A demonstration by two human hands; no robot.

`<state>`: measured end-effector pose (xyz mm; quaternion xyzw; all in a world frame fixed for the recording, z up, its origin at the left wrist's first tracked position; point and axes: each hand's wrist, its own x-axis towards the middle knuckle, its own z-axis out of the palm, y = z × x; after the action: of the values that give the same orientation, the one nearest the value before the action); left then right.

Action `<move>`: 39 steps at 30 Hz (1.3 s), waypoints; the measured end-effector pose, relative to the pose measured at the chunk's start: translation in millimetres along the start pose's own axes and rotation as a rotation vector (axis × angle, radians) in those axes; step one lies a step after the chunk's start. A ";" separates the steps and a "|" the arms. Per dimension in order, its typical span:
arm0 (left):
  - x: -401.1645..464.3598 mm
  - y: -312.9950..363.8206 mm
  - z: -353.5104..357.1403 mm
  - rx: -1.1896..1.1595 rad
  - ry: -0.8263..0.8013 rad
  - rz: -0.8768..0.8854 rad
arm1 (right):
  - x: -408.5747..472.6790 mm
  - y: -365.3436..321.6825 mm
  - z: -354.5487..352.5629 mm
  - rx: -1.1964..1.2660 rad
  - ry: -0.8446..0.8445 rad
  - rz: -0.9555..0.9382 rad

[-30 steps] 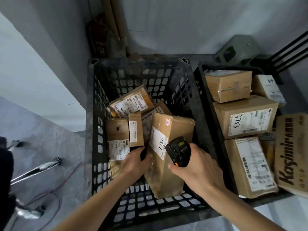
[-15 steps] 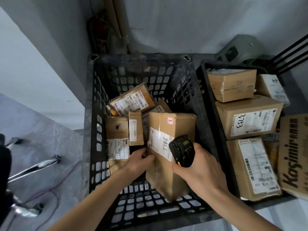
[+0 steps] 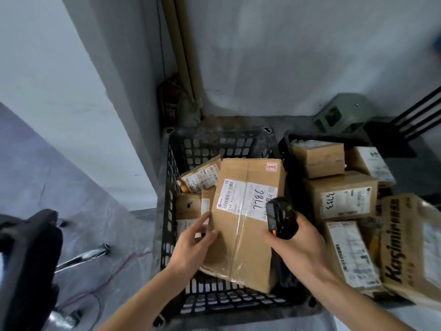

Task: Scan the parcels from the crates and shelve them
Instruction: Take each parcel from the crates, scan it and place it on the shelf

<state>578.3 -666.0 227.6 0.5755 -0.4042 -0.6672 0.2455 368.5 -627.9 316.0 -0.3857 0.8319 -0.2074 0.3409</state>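
Note:
A long brown cardboard parcel point(image 3: 243, 225) with a white label marked 7786 is raised above the black mesh crate point(image 3: 167, 187). My left hand point(image 3: 193, 244) holds its left edge, thumb on top and fingers beneath. My right hand point(image 3: 296, 244) grips a black handheld scanner point(image 3: 280, 217) with an orange button, which sits against the parcel's right side by the label. Several smaller labelled parcels point(image 3: 199, 179) lie in the crate's back left, partly hidden by the raised one.
A second black crate point(image 3: 285, 144) on the right holds several boxes, one marked 4343 point(image 3: 341, 197), with a Kasimir carton point(image 3: 410, 244) leaning at its right. Walls and a pipe point(image 3: 183, 56) stand behind. A chair base point(image 3: 81, 255) and red cable point(image 3: 105, 273) lie at left.
The 7786 parcel has come up out of the crate and turned so its label faces me. The scanner stays by its right side. My view has lifted away from the crates.

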 end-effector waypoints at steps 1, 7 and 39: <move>-5.7 11.7 -2.5 -0.004 0.007 0.024 | -3.1 -5.1 -6.7 0.033 -0.002 -0.006; -54.9 90.1 -8.0 0.019 0.069 0.241 | -28.5 -49.4 -58.9 0.210 0.042 -0.095; -400.0 347.5 33.5 0.006 -0.242 0.663 | -378.2 -109.9 -361.4 0.656 0.488 -0.399</move>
<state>584.9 -532.4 741.3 0.3303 -0.5974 -0.6133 0.3973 338.4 -369.8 783.2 -0.3499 0.6875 -0.6065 0.1924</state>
